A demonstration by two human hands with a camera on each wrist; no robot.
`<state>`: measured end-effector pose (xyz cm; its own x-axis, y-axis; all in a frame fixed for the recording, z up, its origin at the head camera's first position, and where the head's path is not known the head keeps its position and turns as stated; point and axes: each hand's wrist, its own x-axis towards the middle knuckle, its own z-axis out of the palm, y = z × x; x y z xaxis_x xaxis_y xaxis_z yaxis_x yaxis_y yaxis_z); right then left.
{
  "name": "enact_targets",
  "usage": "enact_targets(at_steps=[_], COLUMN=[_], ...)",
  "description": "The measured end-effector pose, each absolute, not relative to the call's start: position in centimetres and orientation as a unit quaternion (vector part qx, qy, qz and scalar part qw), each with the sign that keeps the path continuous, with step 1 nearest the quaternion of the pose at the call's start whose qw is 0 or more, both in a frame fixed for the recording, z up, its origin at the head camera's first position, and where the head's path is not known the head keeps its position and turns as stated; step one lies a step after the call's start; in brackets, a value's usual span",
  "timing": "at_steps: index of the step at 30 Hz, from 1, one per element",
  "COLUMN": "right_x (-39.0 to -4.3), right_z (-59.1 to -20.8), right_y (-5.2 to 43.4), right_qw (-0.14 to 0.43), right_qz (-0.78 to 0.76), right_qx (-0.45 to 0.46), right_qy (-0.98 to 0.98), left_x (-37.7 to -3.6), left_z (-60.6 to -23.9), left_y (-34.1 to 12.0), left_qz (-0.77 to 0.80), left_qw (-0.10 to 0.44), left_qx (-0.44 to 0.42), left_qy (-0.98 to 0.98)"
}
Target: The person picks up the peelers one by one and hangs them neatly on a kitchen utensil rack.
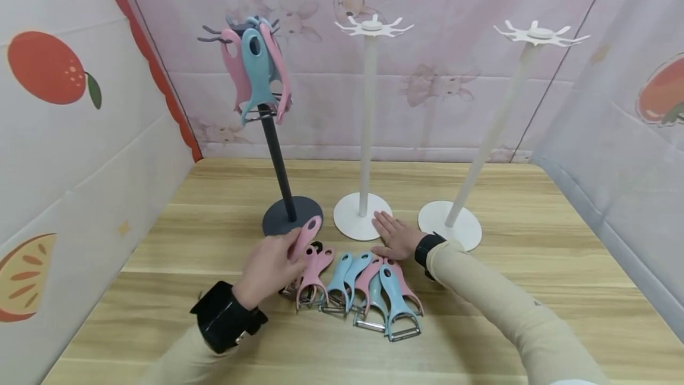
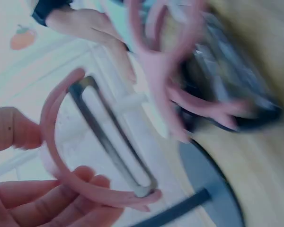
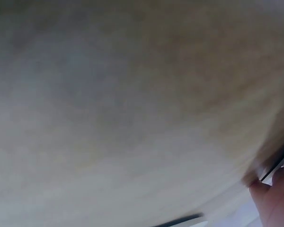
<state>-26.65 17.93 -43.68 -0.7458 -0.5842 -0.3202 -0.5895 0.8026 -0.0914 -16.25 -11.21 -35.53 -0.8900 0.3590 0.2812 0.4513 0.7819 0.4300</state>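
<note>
Left hand [image 1: 271, 266] grips a pink peeler [image 1: 306, 237]; dark stand [image 1: 278, 165] just beyond. Loose peelers [image 1: 392, 291] right of it. Right hand [image 1: 396, 237]: flat, fingers straight, at middle stand's base [image 1: 350, 218]. Step, judged: hanging peelers; next calls for lifting, likely to dark stand.

Head cam looks down over left fingers [image 1: 287, 239], left-wrist's super close; both catch their pink plastic peeler [image 1: 303, 237]. Right-wrist faces pale wooden tabletop [image 3: 109, 156].

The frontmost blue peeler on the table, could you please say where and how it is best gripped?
Probably by the handle, from above: it points toward the middle stand, away from the metal blade, and other peelers crowd its sides.
</note>
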Motion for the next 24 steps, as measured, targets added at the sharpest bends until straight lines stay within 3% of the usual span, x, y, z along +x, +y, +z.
enact_targets(at_steps=[9, 24], right_x=[-27.2, -27.7], right_z=[-44.0, -44.8], right_y=[17.9, 18.7], right_qw=[0.189, 0.187], right_qz=[-0.011, -0.059], right_qx=[-0.310, -0.323], right_qy=[0.932, 0.926], left_x=[-19.5, -24.3], left_z=[-32.0, -22.7], left_y=[-7.3, -1.6], left_qz=[-0.327, -0.402], left_qw=[0.253, 0.395], left_qx=[-0.350, -0.358], left_qy=[-0.840, -0.744])
